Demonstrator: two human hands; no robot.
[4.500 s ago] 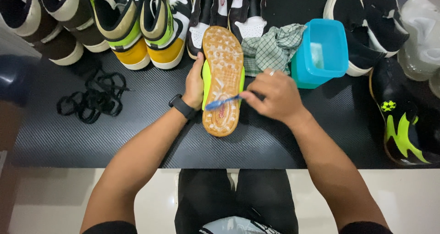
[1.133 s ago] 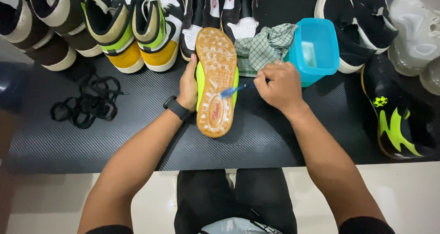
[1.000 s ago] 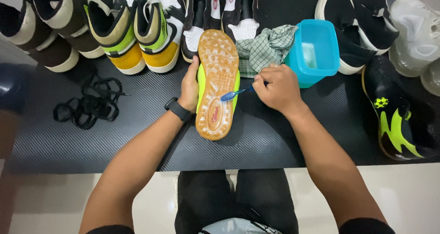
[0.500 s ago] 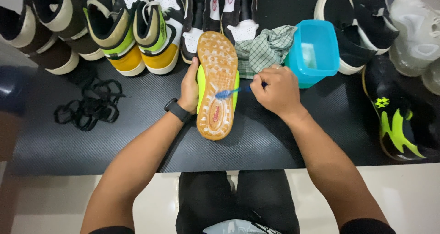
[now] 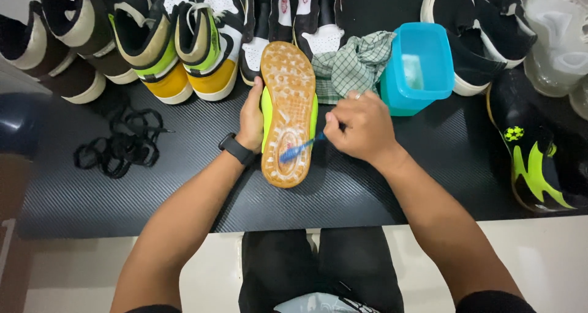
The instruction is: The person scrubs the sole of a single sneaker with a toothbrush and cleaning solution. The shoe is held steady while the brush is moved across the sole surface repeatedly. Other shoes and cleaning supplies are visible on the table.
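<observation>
A black woven-pattern mat point(image 5: 153, 184) covers the work surface, and everything lies on it. Along its far edge stands a row of shoes: a pair of high-top sneakers point(image 5: 184, 43) in black, white, lime and yellow at the left, brown-and-cream shoes point(image 5: 49, 43) beyond them, black slip-ons with white soles point(image 5: 478, 31) at the right, and a black boot with lime flashes point(image 5: 539, 154) at the right edge. In the middle, a lime-green shoe point(image 5: 288, 114) rests sole up, its tan studded sole facing the camera, toe pointing away from the person. A turquoise plastic tub point(image 5: 422, 65) stands just right of it, with a green checked cloth point(image 5: 355, 65) bunched between the two, touching the tub. A tangle of black laces point(image 5: 119, 144) lies well to the left. The left hand point(image 5: 251, 117), with a black watch point(image 5: 236, 149) at the wrist, clasps the shoe's left edge, fingers wrapped around its side. The right hand point(image 5: 358, 129) is closed around the handle of a blue toothbrush point(image 5: 300, 147), whose bristled head presses on the sole near the heel end.
</observation>
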